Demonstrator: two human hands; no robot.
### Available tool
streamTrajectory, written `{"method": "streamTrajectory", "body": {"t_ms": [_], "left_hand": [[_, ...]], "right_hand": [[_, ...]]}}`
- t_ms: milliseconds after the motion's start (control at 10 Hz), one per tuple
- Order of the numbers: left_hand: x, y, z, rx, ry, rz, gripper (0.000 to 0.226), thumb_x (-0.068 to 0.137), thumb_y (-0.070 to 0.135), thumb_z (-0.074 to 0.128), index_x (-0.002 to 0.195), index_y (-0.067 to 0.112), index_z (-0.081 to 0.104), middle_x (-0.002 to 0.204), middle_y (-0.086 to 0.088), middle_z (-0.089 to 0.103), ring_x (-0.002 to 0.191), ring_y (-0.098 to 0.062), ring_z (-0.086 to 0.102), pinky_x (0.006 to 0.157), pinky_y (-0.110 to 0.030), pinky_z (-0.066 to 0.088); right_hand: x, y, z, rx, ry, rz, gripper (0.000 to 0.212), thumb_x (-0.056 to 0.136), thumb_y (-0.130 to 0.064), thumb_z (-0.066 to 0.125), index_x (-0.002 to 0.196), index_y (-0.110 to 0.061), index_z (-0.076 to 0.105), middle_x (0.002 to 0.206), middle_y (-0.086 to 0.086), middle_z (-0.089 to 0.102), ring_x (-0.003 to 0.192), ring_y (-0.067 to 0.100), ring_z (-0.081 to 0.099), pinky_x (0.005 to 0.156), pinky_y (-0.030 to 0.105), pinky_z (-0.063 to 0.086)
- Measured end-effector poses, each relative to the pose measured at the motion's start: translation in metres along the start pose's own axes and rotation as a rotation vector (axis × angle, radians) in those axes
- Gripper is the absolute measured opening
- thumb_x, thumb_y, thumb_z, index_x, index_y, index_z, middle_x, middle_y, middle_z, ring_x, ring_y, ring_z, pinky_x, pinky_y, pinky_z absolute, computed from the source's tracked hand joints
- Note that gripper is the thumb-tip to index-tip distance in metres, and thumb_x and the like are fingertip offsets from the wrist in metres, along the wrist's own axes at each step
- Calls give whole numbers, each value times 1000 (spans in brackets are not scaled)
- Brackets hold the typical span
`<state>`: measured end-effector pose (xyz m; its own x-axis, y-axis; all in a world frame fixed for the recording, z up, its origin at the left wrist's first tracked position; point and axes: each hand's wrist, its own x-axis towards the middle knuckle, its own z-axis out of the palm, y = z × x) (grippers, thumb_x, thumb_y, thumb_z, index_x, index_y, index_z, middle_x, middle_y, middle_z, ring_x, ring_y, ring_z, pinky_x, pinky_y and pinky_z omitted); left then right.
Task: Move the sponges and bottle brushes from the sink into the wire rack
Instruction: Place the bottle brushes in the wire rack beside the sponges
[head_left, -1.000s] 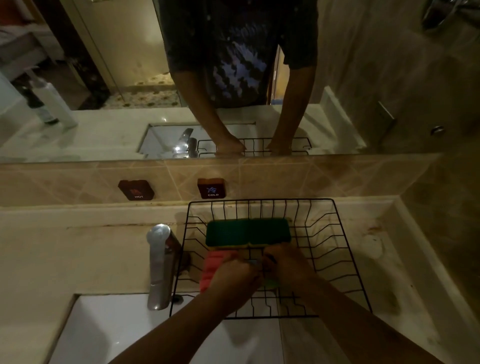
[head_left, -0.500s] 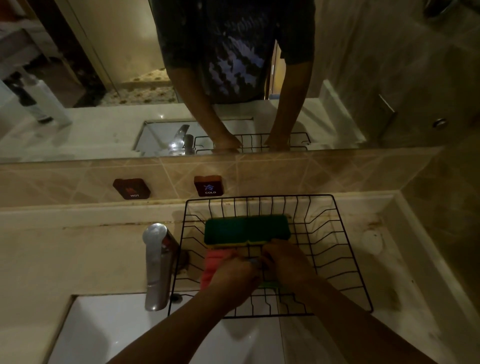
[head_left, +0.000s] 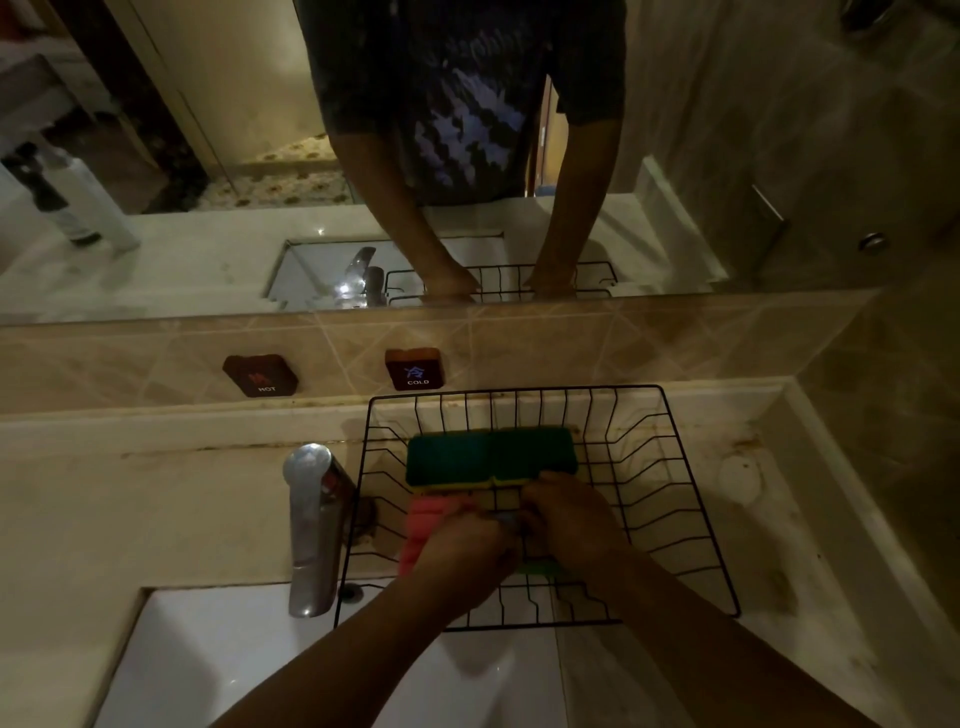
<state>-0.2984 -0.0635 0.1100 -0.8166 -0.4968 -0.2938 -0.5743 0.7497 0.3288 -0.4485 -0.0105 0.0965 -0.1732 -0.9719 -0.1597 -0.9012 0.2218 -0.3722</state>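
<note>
Black wire rack (head_left: 670, 467), shiny metal tap (head_left: 311, 525), glossy white sink (head_left: 218, 670).

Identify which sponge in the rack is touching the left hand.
The pink sponge, at the rack's left side against the left hand. The green-topped sponges lie farther back, clear of that hand.

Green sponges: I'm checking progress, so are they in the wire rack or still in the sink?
In the rack. The green sponges lie side by side on the wire rack floor near its back wall.

The left wall tag (head_left: 261, 375) reads "HOT"; the right wall tag (head_left: 415, 368) reads "COLD".
</note>
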Motion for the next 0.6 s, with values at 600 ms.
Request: {"method": "streamTrajectory", "body": {"t_ms": [600], "left_hand": [[-21, 3, -21, 15, 82, 78, 20, 102, 18, 45, 107, 14, 64, 99, -5, 69, 87, -18, 65, 81, -30, 55]], "right_hand": [[-20, -12, -33, 77, 49, -42, 12, 93, -24, 55, 88, -16, 62, 91, 2, 54, 83, 17, 52, 67, 29, 38]]}}
